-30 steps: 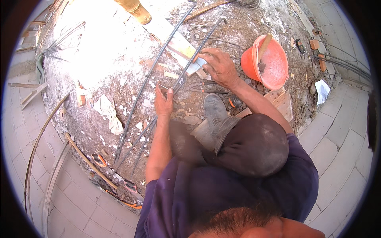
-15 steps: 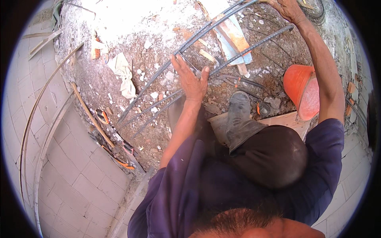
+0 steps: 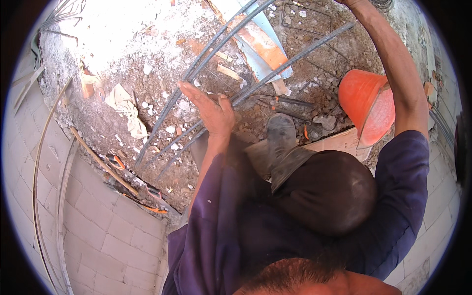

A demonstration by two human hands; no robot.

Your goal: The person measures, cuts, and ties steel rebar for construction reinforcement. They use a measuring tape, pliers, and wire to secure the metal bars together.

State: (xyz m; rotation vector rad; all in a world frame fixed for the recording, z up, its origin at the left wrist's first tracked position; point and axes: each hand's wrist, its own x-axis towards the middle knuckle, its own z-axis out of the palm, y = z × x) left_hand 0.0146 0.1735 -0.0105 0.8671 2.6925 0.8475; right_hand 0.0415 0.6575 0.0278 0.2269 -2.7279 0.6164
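Head view, as it reaches me from afar: I look down on rubble-strewn ground where long ribbed steel bars (image 3: pixel 171 102) run from the near left toward the far side. A single ribbed bar (image 3: pixel 297 60) slants to their right, ending in the far right part of the ground. My wearer's left hand (image 3: pixel 214 112) is between the two, fingers stretched out and thumb spread away from them; the fingertips meet the ribbed steel bars on the left, while the thumb is near the single ribbed bar on the right. I see the right arm reaching to the far right, but the right hand (image 3: pixel 350 2) is mostly cut off by the picture's edge, so I cannot tell how its fingers stand or whether they grip anything.

Beyond the single ribbed bar lies a blue and orange-brown board (image 3: pixel 265 46). On its near side I make out dark-handled pliers (image 3: pixel 285 101), then a dusty boot (image 3: pixel 281 132) with a round tape measure (image 3: pixel 313 132) just to its right. An orange bucket (image 3: pixel 361 101) leans at the right, near a wooden plank (image 3: pixel 337 142). Over on the left I have a crumpled pale cloth (image 3: pixel 125 110) and, nearer, a wooden stick (image 3: pixel 103 160) beside orange-handled tools (image 3: pixel 116 162).
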